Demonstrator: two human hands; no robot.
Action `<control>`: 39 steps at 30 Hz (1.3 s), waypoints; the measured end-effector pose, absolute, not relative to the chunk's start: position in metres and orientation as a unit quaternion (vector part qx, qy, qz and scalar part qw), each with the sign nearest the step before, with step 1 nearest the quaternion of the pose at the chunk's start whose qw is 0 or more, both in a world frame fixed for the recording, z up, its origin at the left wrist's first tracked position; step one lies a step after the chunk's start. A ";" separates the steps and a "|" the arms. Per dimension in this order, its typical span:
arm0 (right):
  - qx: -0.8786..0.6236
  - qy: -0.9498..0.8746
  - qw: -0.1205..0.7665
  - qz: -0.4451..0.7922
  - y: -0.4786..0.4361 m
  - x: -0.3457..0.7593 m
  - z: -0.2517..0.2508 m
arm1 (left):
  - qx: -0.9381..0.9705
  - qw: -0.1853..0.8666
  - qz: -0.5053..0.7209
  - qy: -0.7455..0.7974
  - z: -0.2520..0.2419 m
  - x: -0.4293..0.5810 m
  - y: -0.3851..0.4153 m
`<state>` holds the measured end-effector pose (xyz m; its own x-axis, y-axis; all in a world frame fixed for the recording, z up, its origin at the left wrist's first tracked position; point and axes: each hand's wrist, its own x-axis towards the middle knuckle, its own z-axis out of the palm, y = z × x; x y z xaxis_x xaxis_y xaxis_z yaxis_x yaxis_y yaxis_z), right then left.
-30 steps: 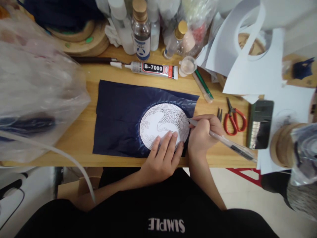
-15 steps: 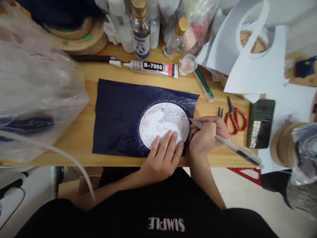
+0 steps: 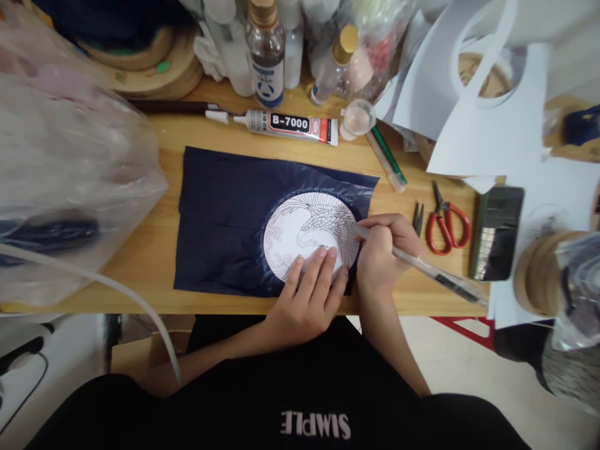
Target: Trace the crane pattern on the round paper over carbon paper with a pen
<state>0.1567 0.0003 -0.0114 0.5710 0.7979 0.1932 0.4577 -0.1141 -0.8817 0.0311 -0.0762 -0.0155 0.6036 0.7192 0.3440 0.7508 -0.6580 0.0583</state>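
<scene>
A round white paper [image 3: 287, 226] printed with a line drawing of a crane lies on a dark blue sheet [image 3: 215, 219]. My left hand [image 3: 307, 294] rests flat on the paper's lower part, fingers stretched out and slightly spread, covering some of the drawing. In my right hand [image 3: 384, 256] a clear-barrelled pen [image 3: 435, 274] is gripped, slanting down to the left. Its tip is over the right part of the paper, on the bird's feathers; whether it touches cannot be made out.
Red-handled pliers [image 3: 445, 228], tweezers [image 3: 419, 217] and a dark phone-like slab [image 3: 497, 234] lie to the right. Behind the sheet are a B-7000 glue tube [image 3: 290, 125], a green pen [image 3: 389, 153] and several bottles [image 3: 266, 62]. A plastic bag [image 3: 79, 156] fills the left side.
My right hand and the pen have shifted slightly left, the tip moving from the paper's right edge onto the drawing. My left hand stays in place.
</scene>
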 end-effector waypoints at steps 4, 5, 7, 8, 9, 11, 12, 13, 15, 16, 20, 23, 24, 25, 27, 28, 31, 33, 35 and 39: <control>-0.730 -0.434 0.502 0.164 0.001 0.157 -0.012 | -0.896 0.040 -0.167 -0.410 -0.015 0.031 -0.076; -0.732 -0.432 0.501 0.161 0.001 0.156 -0.012 | -0.895 0.041 -0.167 -0.410 -0.015 0.031 -0.076; -0.741 -0.429 0.494 0.153 0.001 0.156 -0.012 | -0.894 0.040 -0.171 -0.412 -0.014 0.031 -0.076; -0.744 -0.427 0.491 0.150 0.001 0.156 -0.011 | -0.893 0.037 -0.175 -0.413 -0.014 0.031 -0.076; -0.748 -0.424 0.489 0.149 0.001 0.156 -0.011 | -0.892 0.032 -0.178 -0.414 -0.015 0.031 -0.076; -0.750 -0.413 0.495 0.150 0.002 0.155 -0.011 | -0.891 0.026 -0.183 -0.416 -0.015 0.032 -0.076; -0.748 -0.406 0.502 0.151 0.002 0.155 -0.011 | -0.890 0.026 -0.183 -0.416 -0.014 0.031 -0.076; -0.746 -0.400 0.511 0.154 0.002 0.155 -0.011 | -0.890 0.028 -0.182 -0.416 -0.014 0.031 -0.075; -0.742 -0.391 0.522 0.156 0.003 0.154 -0.011 | -0.891 0.034 -0.180 -0.415 -0.014 0.031 -0.075; -0.742 -0.389 0.523 0.157 0.003 0.154 -0.011 | -0.891 0.037 -0.178 -0.415 -0.014 0.031 -0.075; -0.750 -0.386 0.514 0.156 0.002 0.154 -0.011 | -0.894 0.044 -0.171 -0.413 -0.015 0.032 -0.076; -0.750 -0.391 0.511 0.151 0.002 0.154 -0.011 | -0.893 0.050 -0.164 -0.415 -0.016 0.032 -0.076; -0.752 -0.393 0.508 0.151 0.002 0.154 -0.011 | -0.894 0.051 -0.162 -0.415 -0.016 0.032 -0.076; -0.754 -0.393 0.504 0.152 0.002 0.154 -0.011 | -0.894 0.052 -0.161 -0.415 -0.015 0.032 -0.076; -0.756 -0.389 0.503 0.158 0.001 0.154 -0.012 | -0.895 0.053 -0.162 -0.411 -0.015 0.031 -0.076; -0.754 -0.387 0.506 0.161 0.001 0.155 -0.012 | -0.896 0.052 -0.164 -0.409 -0.015 0.031 -0.076; -0.749 -0.386 0.512 0.165 0.000 0.155 -0.012 | -0.895 0.042 -0.170 -0.409 -0.014 0.031 -0.075; -0.752 -0.388 0.506 0.166 0.000 0.156 -0.013 | -0.894 0.034 -0.175 -0.411 -0.014 0.031 -0.075; -0.754 -0.391 0.501 0.166 0.000 0.156 -0.013 | -0.893 0.032 -0.178 -0.412 -0.014 0.031 -0.075; -0.750 -0.395 0.504 0.166 0.000 0.156 -0.013 | -0.892 0.035 -0.180 -0.414 -0.015 0.031 -0.075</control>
<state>0.1556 0.0001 -0.0132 0.6330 0.7596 0.1495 0.4247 -0.1792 -0.8874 0.0315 -0.0754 -0.0154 0.5928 0.7254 0.3498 0.7507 -0.6550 0.0861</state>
